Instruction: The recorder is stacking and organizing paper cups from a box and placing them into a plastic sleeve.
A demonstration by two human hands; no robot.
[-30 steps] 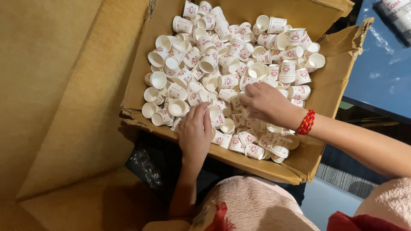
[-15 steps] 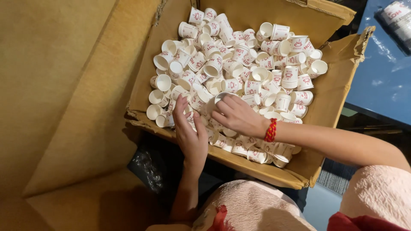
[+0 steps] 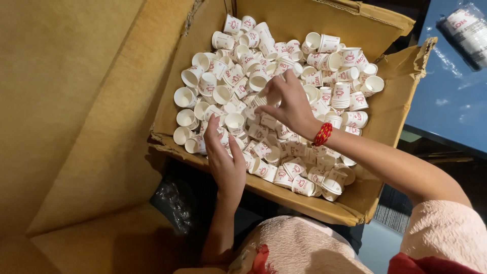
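below, a cardboard box (image 3: 390,111) holds paper cups (image 3: 284,76).

cups (image 3: 264,76): small white paper cups with red print — heaped loose, tipped every way
box (image 3: 390,111): open brown cardboard carton, torn rim — holds the whole heap

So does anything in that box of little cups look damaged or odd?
The cardboard box is ragged: its near-left rim is torn and its right corner frayed. The small white paper cups lie jumbled, not stacked. The left hand and right hand reach among them.
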